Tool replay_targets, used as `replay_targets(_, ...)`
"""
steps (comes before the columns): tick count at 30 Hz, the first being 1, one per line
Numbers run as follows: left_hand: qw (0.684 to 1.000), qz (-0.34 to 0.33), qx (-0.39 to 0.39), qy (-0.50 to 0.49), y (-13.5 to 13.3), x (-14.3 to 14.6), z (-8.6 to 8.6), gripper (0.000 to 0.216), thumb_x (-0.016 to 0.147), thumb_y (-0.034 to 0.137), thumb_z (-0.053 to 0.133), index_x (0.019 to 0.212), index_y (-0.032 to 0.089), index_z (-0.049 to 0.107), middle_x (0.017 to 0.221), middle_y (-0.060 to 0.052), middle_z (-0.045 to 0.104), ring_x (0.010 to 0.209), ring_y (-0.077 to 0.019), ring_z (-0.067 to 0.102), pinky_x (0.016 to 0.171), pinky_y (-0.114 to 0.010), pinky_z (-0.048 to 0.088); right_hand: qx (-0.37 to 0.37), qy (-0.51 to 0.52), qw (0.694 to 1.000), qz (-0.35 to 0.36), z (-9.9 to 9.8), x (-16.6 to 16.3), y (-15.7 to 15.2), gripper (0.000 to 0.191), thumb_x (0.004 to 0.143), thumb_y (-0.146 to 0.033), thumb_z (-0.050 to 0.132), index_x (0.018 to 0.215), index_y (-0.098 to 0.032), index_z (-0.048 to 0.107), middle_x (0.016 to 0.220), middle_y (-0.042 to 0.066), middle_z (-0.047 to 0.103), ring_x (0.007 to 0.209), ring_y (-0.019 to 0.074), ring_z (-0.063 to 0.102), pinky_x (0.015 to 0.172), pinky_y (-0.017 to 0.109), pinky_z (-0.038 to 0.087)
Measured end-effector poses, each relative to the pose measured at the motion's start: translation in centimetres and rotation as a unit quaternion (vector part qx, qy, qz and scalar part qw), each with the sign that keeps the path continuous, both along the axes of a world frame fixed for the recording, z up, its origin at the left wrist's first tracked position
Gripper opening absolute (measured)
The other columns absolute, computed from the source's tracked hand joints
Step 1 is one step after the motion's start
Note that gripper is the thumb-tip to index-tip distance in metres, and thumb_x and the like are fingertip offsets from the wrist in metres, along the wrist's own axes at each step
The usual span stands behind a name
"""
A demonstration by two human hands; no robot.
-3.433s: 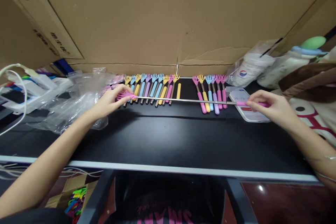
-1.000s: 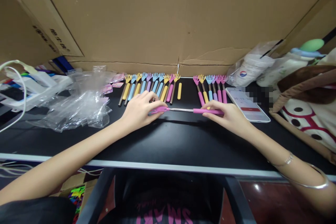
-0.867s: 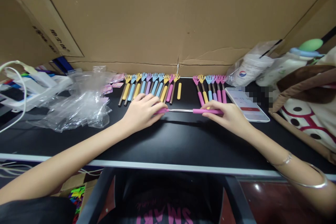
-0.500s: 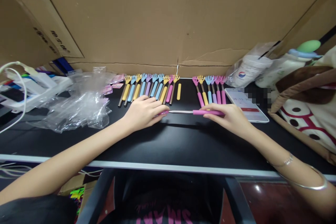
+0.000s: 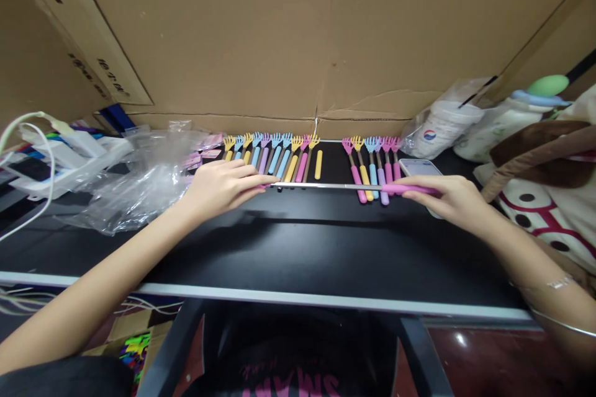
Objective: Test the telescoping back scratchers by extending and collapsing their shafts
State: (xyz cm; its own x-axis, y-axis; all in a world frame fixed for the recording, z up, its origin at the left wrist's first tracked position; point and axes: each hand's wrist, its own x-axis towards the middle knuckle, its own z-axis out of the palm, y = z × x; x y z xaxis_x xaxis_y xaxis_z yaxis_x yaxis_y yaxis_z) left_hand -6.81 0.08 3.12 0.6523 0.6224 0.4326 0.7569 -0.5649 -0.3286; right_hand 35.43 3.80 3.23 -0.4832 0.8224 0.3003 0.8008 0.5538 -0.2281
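Observation:
Stretched level between my hands is a telescopic back scratcher (image 5: 326,186) with a silver rod and a pink handle. My left hand (image 5: 226,186) is closed around its left end, so the claw is mostly covered. The pink handle is pinched in my right hand (image 5: 449,198). Behind the rod lies a row of back scratchers (image 5: 274,158) in yellow, blue, purple and pink, beside a loose yellow handle sleeve (image 5: 318,165). A second group of back scratchers (image 5: 372,164) with sleeves on their rods lies farther right.
Clear plastic bags (image 5: 139,180) are heaped at the left beside a white power strip (image 5: 69,161). A phone (image 5: 419,167), a bagged cup (image 5: 440,127) and a cloth bag (image 5: 549,198) are at the right. Cardboard (image 5: 279,37) walls the back; the desk's pale edge (image 5: 279,296) runs in front.
My hands have moved apart, left hand leftward and right hand rightward. The silver rod between them now shows much longer, and the scratcher is slightly higher in view.

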Motion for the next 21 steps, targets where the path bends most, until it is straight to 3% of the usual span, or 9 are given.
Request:
replay_targets(4, 1.000, -0.008, -0.017, -0.018, -0.4, -0.4, 0.2, 0.030, 0.093, 0.039, 0.043, 0.115, 0.034, 0.063, 0.090, -0.001, 0.069, 0.077, -0.0154, 0.059, 0.059, -0.027, 0.036, 0.002, -0.018, 1.000, 0.012, 0.3, 0.9, -0.2, 0.042, 0.082, -0.052, 0.051, 0.106, -0.023, 0.070, 0.079, 0.005, 0.071, 0.061, 0.0144, 0.058, 0.059, 0.025, 0.037)
replay_targets(13, 0.998, 0.001, 0.025, -0.049, -0.1, -2.2, 0.4, 0.027, 0.092, 0.038, 0.047, 0.112, 0.035, 0.065, 0.094, 0.003, 0.071, 0.078, -0.0134, 0.062, 0.058, -0.025, 0.036, 0.043, -0.015, 0.999, 0.008, 0.3, 3.1, 1.0, 0.046, 0.081, -0.057, 0.047, 0.099, -0.023, 0.071, 0.076, 0.004, 0.071, 0.056, 0.0135, 0.057, 0.055, 0.023, 0.038)
replay_targets(19, 0.988, 0.089, 0.050, -0.112, -0.1, -8.1, -0.1, 0.024, 0.090, 0.041, 0.050, 0.104, 0.034, 0.069, 0.098, 0.004, 0.070, 0.083, -0.0141, 0.059, 0.054, -0.022, 0.029, 0.047, 0.009, 0.996, -0.078, -0.1, 9.7, 1.5, 0.042, 0.081, -0.055, 0.046, 0.100, -0.024, 0.067, 0.096, 0.005, 0.069, 0.078, 0.0189, 0.062, 0.070, 0.029, 0.044)
replay_targets(21, 0.983, 0.109, 0.048, -0.138, -0.4, -10.6, -0.6, 0.025, 0.090, 0.044, 0.049, 0.103, 0.035, 0.069, 0.098, 0.004, 0.069, 0.080, -0.0141, 0.057, 0.052, -0.021, 0.024, 0.071, 0.019, 0.994, -0.078, -0.2, 11.7, 1.5, 0.043, 0.079, -0.059, 0.047, 0.095, -0.024, 0.066, 0.084, 0.006, 0.068, 0.069, 0.0186, 0.059, 0.064, 0.030, 0.044)
